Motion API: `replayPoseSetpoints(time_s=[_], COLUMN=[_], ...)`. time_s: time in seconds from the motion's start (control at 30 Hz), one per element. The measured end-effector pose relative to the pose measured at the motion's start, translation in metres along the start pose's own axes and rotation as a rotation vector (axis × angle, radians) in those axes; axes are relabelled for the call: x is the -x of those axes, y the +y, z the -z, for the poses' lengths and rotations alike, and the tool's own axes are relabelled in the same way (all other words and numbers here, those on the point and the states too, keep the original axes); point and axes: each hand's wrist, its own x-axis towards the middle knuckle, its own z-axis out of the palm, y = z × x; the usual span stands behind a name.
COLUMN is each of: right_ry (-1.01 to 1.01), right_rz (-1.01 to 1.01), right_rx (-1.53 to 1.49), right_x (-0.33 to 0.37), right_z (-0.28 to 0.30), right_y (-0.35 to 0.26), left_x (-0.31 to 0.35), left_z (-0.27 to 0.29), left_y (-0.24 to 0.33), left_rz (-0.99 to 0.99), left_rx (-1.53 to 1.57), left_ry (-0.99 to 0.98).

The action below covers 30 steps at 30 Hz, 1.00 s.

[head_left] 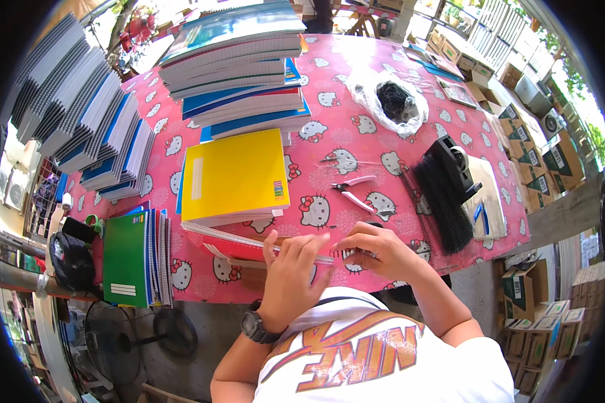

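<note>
green notebooks point(123, 258) stacked at near left. yellow notebook point(235, 174) tops pile beside them. red notebook point(238, 249) just in front, near person's body. left hand point(294, 265) spread over its right end; cannot tell if pinching. pliers point(353, 193) lie beyond hands, untouched. right hand point(373, 247) curled narrow at same end, grip hidden. black wire coils point(444, 205) farther right. step looks like wire binding; next move likely calls for pages held steady, holes lined up.

Daylit brightly from beyond a white fence point(496, 32); furnished with a pink-covered table point(343, 52) over grey floor point(476, 295); stacked with cardboard boxes point(521, 144) at right.
</note>
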Motion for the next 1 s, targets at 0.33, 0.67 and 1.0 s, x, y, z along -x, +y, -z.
replayPoseSetpoints(time_s=[0.33, 0.67, 1.0], right_ry=[-0.037, -0.111, -0.064], right_rz=[0.115, 0.143, 0.012], right_rx=[0.025, 0.064, -0.06], right_x=[-0.005, -0.003, -0.004], right_z=[-0.003, 0.002, -0.004], right_y=[-0.003, -0.011, -0.003], left_x=[0.021, 0.017, 0.016], left_z=[-0.009, -0.007, -0.007], left_y=[-0.021, -0.021, -0.021], left_rz=[-0.238, -0.221, -0.252], left_rx=[-0.045, -0.004, -0.057], left_ry=[0.21, 0.198, 0.222])
